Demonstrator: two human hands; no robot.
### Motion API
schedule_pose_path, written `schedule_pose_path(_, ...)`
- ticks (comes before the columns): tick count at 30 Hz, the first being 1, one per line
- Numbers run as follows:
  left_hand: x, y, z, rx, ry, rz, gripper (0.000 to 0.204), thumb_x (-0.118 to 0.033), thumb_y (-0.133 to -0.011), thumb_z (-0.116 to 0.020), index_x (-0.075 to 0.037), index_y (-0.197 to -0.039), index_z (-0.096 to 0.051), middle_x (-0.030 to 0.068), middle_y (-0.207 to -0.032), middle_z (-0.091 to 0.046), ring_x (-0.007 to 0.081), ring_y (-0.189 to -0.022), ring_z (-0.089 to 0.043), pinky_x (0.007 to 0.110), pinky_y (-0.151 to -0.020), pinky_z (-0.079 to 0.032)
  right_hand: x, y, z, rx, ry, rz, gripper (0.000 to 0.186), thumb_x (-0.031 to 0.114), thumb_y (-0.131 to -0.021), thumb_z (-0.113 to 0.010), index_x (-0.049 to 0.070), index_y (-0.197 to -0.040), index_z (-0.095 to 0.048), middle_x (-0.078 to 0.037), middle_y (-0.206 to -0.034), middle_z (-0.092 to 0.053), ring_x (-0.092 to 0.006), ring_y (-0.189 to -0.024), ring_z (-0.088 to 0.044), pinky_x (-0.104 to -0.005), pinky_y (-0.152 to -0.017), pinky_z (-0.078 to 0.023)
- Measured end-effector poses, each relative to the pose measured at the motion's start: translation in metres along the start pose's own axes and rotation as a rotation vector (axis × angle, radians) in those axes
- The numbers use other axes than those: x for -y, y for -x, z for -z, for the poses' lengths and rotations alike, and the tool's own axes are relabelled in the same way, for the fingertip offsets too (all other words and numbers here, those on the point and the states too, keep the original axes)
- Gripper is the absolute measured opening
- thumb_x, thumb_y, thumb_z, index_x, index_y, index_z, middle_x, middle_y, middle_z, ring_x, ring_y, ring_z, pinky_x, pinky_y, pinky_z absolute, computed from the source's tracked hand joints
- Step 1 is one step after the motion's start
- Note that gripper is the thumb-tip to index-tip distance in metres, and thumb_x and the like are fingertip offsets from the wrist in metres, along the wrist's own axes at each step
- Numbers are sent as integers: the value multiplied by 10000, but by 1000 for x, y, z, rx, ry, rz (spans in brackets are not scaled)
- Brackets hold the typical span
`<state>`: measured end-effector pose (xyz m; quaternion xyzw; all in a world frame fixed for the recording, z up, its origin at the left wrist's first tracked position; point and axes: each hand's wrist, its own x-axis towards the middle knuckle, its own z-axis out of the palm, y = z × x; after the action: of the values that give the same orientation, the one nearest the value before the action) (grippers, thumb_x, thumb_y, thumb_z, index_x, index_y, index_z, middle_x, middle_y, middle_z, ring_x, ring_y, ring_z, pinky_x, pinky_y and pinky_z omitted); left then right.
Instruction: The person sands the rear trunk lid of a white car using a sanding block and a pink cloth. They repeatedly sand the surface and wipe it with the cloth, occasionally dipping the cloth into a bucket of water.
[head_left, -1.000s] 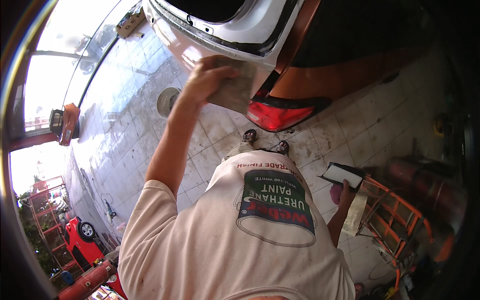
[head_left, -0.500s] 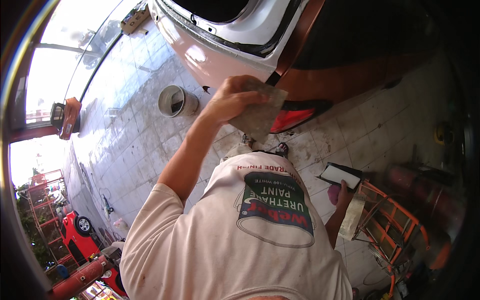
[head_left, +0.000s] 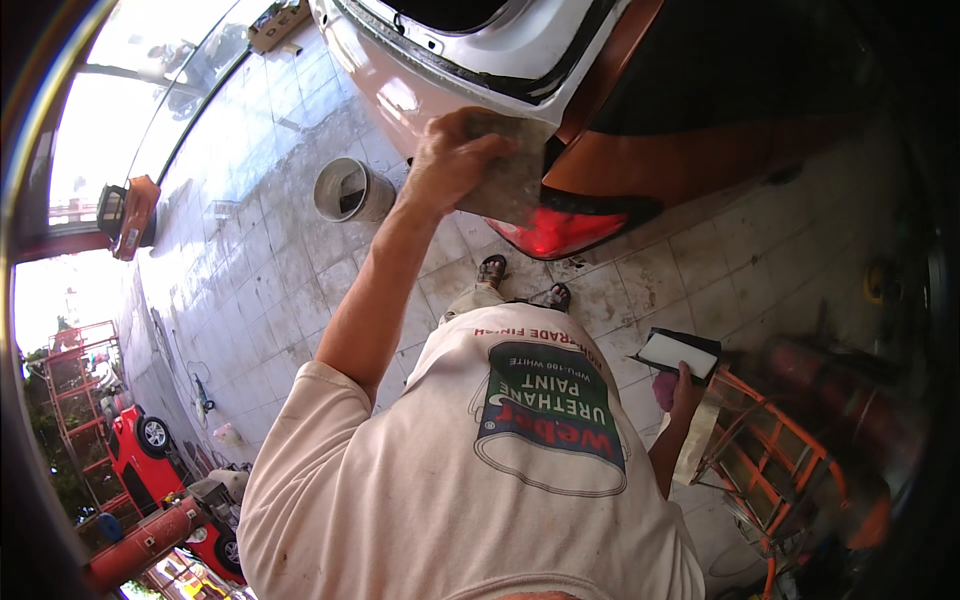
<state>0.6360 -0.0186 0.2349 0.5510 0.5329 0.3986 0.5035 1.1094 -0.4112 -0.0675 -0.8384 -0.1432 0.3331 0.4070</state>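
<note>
My left hand (head_left: 455,160) grips a grey, square sheet or pad (head_left: 515,175) over the rear corner of a car's pale pink-white body panel (head_left: 395,90), just above and partly across its red tail light (head_left: 570,232); whether the sheet touches the car is unclear. The painted orange side (head_left: 650,165) lies to the right of it. Low at my right side, my right hand (head_left: 683,385) holds a white rectangular block (head_left: 672,350) in a black wrap or sheet, with a pinkish cloth (head_left: 664,390) beside the fingers.
A grey bucket (head_left: 372,195) stands on the tiled floor (head_left: 280,260) beside the car. An orange metal frame (head_left: 760,420) is close at my right. At left are red scaffolding (head_left: 75,360), a red car (head_left: 140,480), a red cylinder (head_left: 140,540) and an orange-black part (head_left: 130,220).
The grey sheet in my left hand moved right and down half a second ago, and has since moved back up over the car's corner. My right hand stays low with the block.
</note>
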Motion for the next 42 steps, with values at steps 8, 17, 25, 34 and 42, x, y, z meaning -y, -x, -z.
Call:
schedule_pose_path(8, 26, 36, 20, 172, 215, 205, 378, -122, -872, -852, 41, -1200, -760, 105, -1063, -788, 186, -893, -751, 339, -824, -631, 1, -6, -8, -4, -74, -1, 659, 219, -910, -860, -80, -1443, -614, -178, -1352, -721, -293, -1174, -699, -414, -1024, -549)
schedule_pose_path(17, 36, 2, 167, -299, -47, -44, 287, -76, -972, -806, -18, -1251, -771, 93, -1092, -824, 178, -939, -781, 342, -902, -643, -4, 25, -23, 95, 201, -9, 600, 199, -891, -798, -122, -1376, -648, -228, -1307, -744, -348, -1157, -717, -428, -1018, -546)
schedule_pose_path(25, 32, -74, 166, -336, -1209, -724, 331, -86, -966, -685, -106, -1274, -805, 84, -1328, -717, 253, -1180, -676, 449, -962, -608, 25, 91, -60, 43, 591, -177, 597, 253, -918, -804, -75, -1391, -643, -209, -1337, -729, -335, -1174, -703, -427, -1026, -537)
schedule_pose_path(34, 43, -142, 213, -205, -1204, -841, 421, -192, -932, -736, -86, -1339, -764, 21, -1363, -733, 220, -1074, -628, 372, -987, -551, 12, 190, -116, -151, 551, -281, 599, 259, -920, -799, -81, -1388, -647, -226, -1336, -730, -351, -1177, -708, -437, -1024, -545)
schedule_pose_path(42, 50, -168, 240, -178, -1199, -943, 347, -163, -969, -708, -96, -1299, -792, -8, -1332, -763, 197, -1040, -624, 382, -924, -560, 15, 221, -151, -198, 503, -306, 600, 265, -921, -795, -87, -1386, -651, -241, -1334, -730, -366, -1180, -712, -446, -1022, -551)
